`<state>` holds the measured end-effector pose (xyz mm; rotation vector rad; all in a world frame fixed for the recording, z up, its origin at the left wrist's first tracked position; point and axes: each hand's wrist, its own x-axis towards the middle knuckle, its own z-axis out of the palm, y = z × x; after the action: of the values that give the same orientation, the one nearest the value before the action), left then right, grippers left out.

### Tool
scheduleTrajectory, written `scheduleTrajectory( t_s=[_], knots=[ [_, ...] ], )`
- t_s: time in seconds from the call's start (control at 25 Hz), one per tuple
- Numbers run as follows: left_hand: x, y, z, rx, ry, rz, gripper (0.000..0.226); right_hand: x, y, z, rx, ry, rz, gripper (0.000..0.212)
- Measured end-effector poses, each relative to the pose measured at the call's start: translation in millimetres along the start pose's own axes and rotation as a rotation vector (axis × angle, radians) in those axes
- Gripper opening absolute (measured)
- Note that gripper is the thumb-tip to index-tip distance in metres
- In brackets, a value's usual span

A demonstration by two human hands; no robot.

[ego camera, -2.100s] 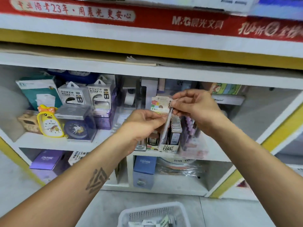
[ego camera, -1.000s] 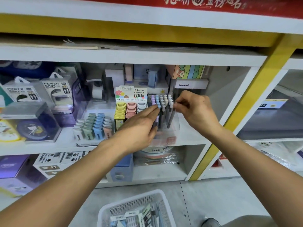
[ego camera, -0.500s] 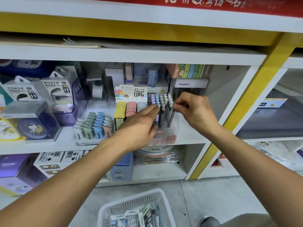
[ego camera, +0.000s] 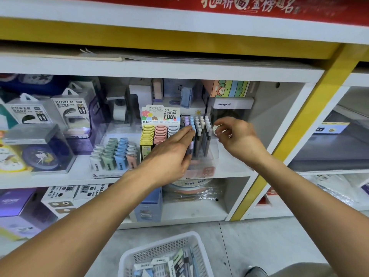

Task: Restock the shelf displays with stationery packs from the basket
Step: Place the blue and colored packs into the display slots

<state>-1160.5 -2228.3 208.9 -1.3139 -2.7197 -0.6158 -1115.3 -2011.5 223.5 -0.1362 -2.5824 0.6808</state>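
Left grip: the left hand [ego camera: 169,154] reaches into the clear pen stand [ego camera: 201,158] on the middle shelf [ego camera: 235,166], fingers straight and released, tips against the upright pens [ego camera: 199,132].
Right grip: the right hand [ego camera: 237,136] hovers just right of the pens, fingers loosely curled; something small and pale sits at its fingertips, and I cannot tell whether it is pinched.
Task's things: more stationery packs [ego camera: 165,264] lie in the white basket [ego camera: 139,254] on the floor, near and below the hands.
Risk, toppling: the pens stand packed close; a sideways push from the left fingers would likely tip a row or slide the light stand.
Risk, neighbours: the lead-refill display [ego camera: 159,126] touches the stand on its left, so a nudge could knock its card over.
Risk, reach: the shelf edge above leaves little room for lifting a pen straight out.
Around: pastel packs [ego camera: 115,152] left of the refills, power bank boxes [ego camera: 67,114] and a boxed clock [ego camera: 40,150] farther left, a striped box [ego camera: 231,88] behind.
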Motion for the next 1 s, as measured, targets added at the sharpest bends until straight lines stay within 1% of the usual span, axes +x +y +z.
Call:
scheduleTrajectory(
  t_s=[0.2, 0.28, 0.4, 0.48, 0.56, 0.72, 1.0],
  knots=[
    [0.0, -0.8, 0.6, 0.021, 0.003, 0.002, 0.066, 7.1, -4.0, 11.2, -0.026, -0.052, 0.025, 0.024],
    [0.5, -1.2, 0.7, 0.029, -0.002, 0.006, 0.066, 8.6, -5.3, 15.4, -0.034, -0.044, 0.035, 0.019],
    [2.1, -3.0, 0.1, 0.03, -0.012, -0.01, 0.067, 8.4, -10.7, 13.5, -0.011, 0.043, -0.013, 0.012],
    [2.3, -3.3, -0.3, 0.025, -0.016, -0.01, 0.068, 8.0, -16.4, 6.1, 0.056, 0.119, -0.049, 0.01],
    [2.3, -3.0, -0.3, 0.019, -0.019, -0.005, 0.069, 6.8, -21.4, -0.5, 0.122, 0.146, -0.062, 0.009],
    [2.6, -2.3, 0.1, 0.014, -0.021, -0.013, 0.069, 0.4, -27.0, -0.5, 0.195, 0.105, -0.038, 0.009],
    [2.4, -2.9, 0.5, 0.012, -0.036, -0.022, 0.07, 0.4, -22.8, 7.5, 0.193, 0.08, -0.084, 0.008]
  ],
)
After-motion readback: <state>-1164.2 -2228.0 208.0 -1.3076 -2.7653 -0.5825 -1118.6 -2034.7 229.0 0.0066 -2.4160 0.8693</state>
